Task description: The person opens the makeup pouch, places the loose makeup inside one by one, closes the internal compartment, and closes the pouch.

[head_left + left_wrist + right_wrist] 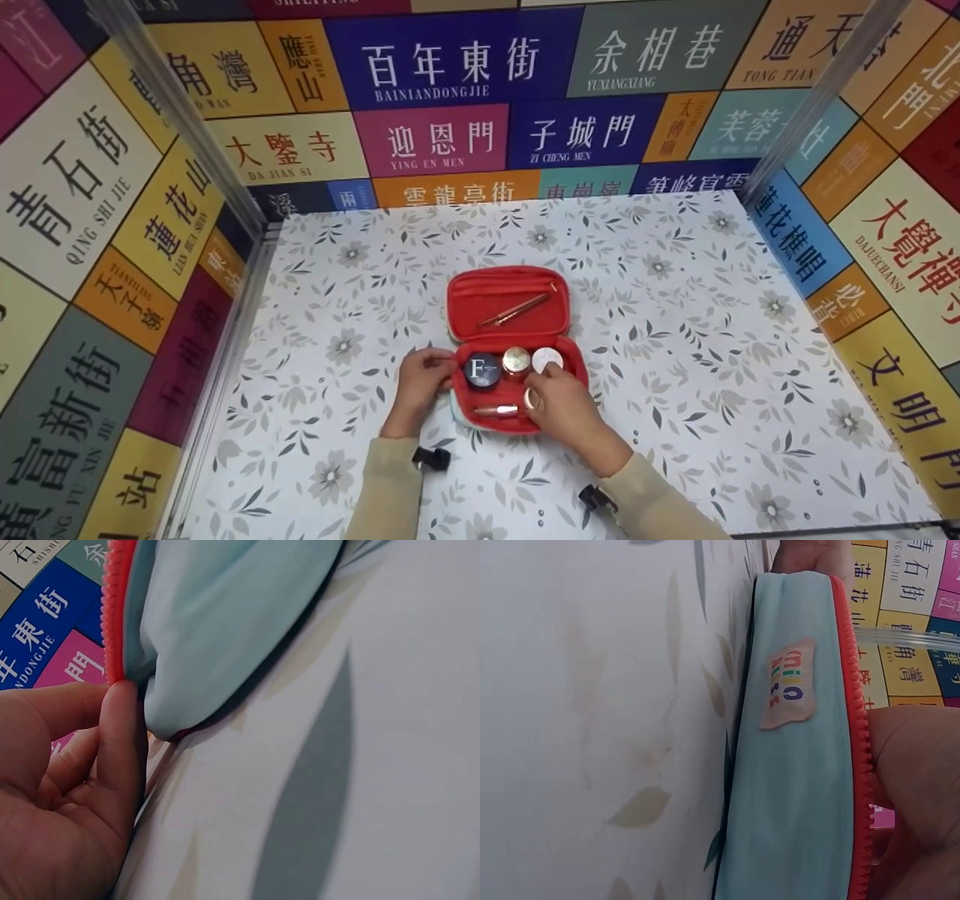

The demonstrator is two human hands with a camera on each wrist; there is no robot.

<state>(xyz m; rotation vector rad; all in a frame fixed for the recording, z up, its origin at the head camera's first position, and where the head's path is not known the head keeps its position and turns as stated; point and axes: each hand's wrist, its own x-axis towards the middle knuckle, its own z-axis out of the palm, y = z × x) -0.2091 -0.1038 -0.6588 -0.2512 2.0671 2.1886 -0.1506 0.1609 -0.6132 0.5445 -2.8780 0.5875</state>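
Observation:
A light-blue makeup bag (465,300) with red lining lies unzipped on the table, its lid folded back. At its left edge my left hand (420,382) pinches the rim by the red zipper teeth (114,611), thumb and finger together. My right hand (566,409) reaches over the right side of the bag and holds a small round gold-rimmed container (532,398) at its fingertips. Inside sit a dark round jar (481,371) marked F, a gold-lidded jar (516,360), a white-lidded jar (547,360) partly behind my fingers, and a small shiny tube (496,410).
A thin rose-gold stick (517,308) lies in the open lid. The bag rests on a white table (337,420) with a grey leaf and flower print. Colourful panels (435,139) with Chinese lettering stand behind and on both sides.

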